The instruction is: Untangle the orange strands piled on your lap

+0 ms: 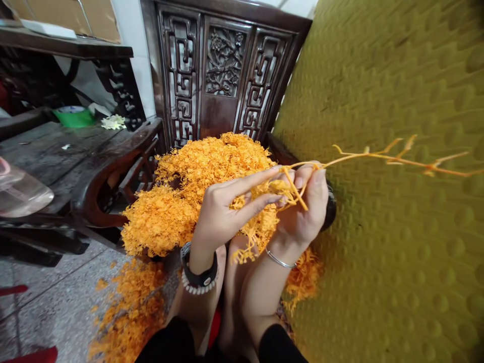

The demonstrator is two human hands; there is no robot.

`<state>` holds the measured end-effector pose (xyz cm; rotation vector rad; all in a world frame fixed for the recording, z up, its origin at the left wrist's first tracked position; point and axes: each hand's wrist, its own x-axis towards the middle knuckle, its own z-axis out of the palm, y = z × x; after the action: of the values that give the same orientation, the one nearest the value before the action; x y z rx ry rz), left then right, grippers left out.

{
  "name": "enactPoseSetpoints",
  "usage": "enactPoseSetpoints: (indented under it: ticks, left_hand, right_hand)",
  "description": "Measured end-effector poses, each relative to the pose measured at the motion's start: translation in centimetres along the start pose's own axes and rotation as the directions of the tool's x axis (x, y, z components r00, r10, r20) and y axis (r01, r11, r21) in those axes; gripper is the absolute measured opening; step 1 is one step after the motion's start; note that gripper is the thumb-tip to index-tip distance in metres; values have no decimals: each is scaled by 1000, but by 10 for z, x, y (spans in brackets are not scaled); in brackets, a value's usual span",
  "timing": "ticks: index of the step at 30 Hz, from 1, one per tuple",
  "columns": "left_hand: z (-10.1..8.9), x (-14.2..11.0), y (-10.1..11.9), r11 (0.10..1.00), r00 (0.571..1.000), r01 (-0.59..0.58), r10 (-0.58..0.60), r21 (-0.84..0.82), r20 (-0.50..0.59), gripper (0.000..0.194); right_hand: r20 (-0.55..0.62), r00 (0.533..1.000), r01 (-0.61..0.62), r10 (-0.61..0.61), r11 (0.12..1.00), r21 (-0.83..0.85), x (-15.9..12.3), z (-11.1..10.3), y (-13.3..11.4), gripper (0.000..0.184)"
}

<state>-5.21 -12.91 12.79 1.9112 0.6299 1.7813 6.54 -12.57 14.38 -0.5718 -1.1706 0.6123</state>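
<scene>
My right hand (308, 206) pinches a long, thin orange artificial stem (348, 157) between thumb and fingers. Its bare, branching end stretches out to the right. From the left, my left hand (223, 206) reaches in, its index finger and thumb around a bunch of frilly orange sprigs (278, 187) beside the stem's joint. Some of these sprigs hang down between my wrists. Just behind my hands rises a large heap of frilly orange artificial foliage (223, 156). The palms hide part of what the fingers grip.
A dark carved wooden chair (221, 113) stands behind the heap. At right is a yellow-green textured surface (397, 242). On the left, a dark wooden seat (56, 146) carries a green bowl (75, 118) and a clear plastic container (26, 189). More orange pieces (132, 307) lie on the floor.
</scene>
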Motion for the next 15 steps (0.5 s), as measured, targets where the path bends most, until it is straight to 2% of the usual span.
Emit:
enactPoseSetpoints:
  ticks: [4,7,9,11,12,13,15]
  left_hand:
    - [3,1,-1,997,984,-64,71,50,-166,23]
    - [7,3,-3,996,954,-79,84,28,-287,16]
    - [10,4,-3,999,947,-35,27,-20,-320,10]
    - [14,4,-2,986,943,33,-86,-165,-320,6]
    - [17,4,-1,956,939,64,-155,-285,-308,10]
    - [20,4,0,902,934,94,-225,-421,-276,14]
    - [27,3,4,734,923,160,-347,-660,-163,20]
  right_hand:
    - [28,999,29,-28,999,-24,0,1,-1,21]
    - [218,975,0,33,988,-152,-2,-3,-4,19]
    - [323,940,-22,113,962,-271,-4,-5,-7,13]
    - [359,921,-46,152,956,-288,-7,-4,-9,22]
    - [363,919,-70,154,970,-234,-8,-1,-10,29]
    - [367,917,-112,157,984,-142,-9,2,-11,33]
    - [370,916,-203,154,974,97,-9,9,-11,37]
